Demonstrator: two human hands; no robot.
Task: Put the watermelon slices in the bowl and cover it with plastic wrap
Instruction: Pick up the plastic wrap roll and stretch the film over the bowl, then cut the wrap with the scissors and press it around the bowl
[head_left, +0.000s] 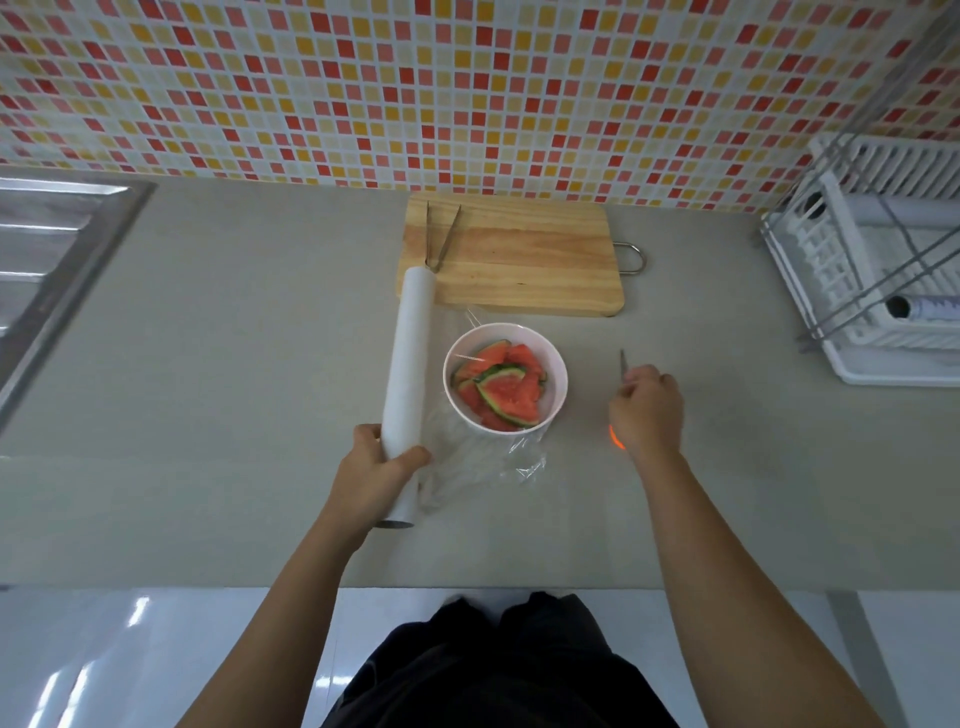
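Clear plastic film lies over the round white bowl of red watermelon slices on the beige counter.

The left hand curls round the near end of the long white plastic-wrap roll beside the bowl. The right hand is closed on a thin metal-tipped, orange-handled tool. The film looks light, clingy and easily torn, so it is best pinched at its loose crumpled edge. No writing is readable.
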